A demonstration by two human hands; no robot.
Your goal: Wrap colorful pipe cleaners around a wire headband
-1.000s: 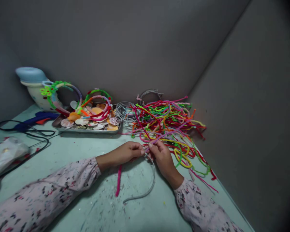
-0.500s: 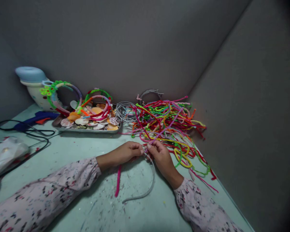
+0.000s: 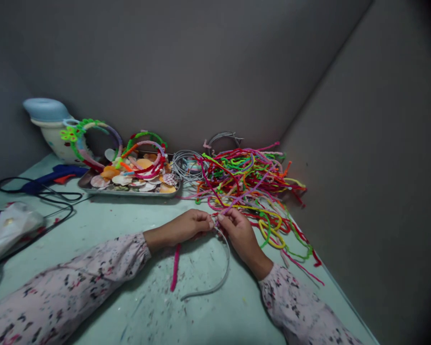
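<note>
My left hand (image 3: 194, 224) pinches one end of a curved grey wire (image 3: 227, 268) near the middle of the table. Close against it on the right, my right hand (image 3: 237, 231) is closed on a purple pipe cleaner (image 3: 247, 191), whose free length slants up to the right over the pile. The wire bends down from between the fingertips and its loose end points left on the tabletop. A magenta pipe cleaner piece (image 3: 175, 269) hangs or lies below my left hand; its upper end is hidden.
Behind lie a heap of coloured pipe cleaners (image 3: 233, 167), coiled grey wire (image 3: 181, 165) and a metal tray (image 3: 129, 193) with shells and decorated hoops. At left are a blue-lidded container (image 3: 46, 110), a blue tool (image 3: 53, 176), a black cable (image 3: 62, 196) and a plastic bag (image 3: 17, 223).
</note>
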